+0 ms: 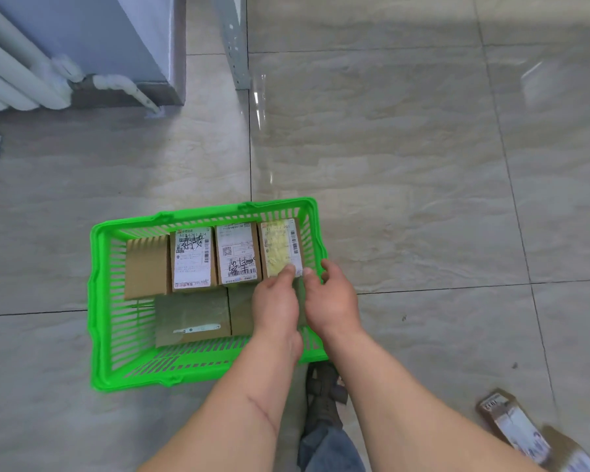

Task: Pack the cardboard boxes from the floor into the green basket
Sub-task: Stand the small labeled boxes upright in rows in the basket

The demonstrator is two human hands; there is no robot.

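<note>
The green basket (97, 301) stands on the tiled floor and holds several cardboard boxes. A row of boxes stands along its far wall, and the rightmost box (280, 247) carries a yellowed label. A flat taped box (191, 316) lies in the near half. Both my hands are inside the basket at its right end. My left hand (275, 303) touches the near edge of the rightmost box with its fingertips. Beside it, my right hand (332, 301) has its fingertips at the same box edge, its thumb by the basket's right rim. A box partly hidden under my hands lies below them.
Two more cardboard boxes (515, 424) lie on the floor at the bottom right. A white radiator (11, 73) and a grey cabinet base (130, 93) are at the top left. A metal post (235, 39) stands beyond the basket. My shoe (324, 393) is just near the basket.
</note>
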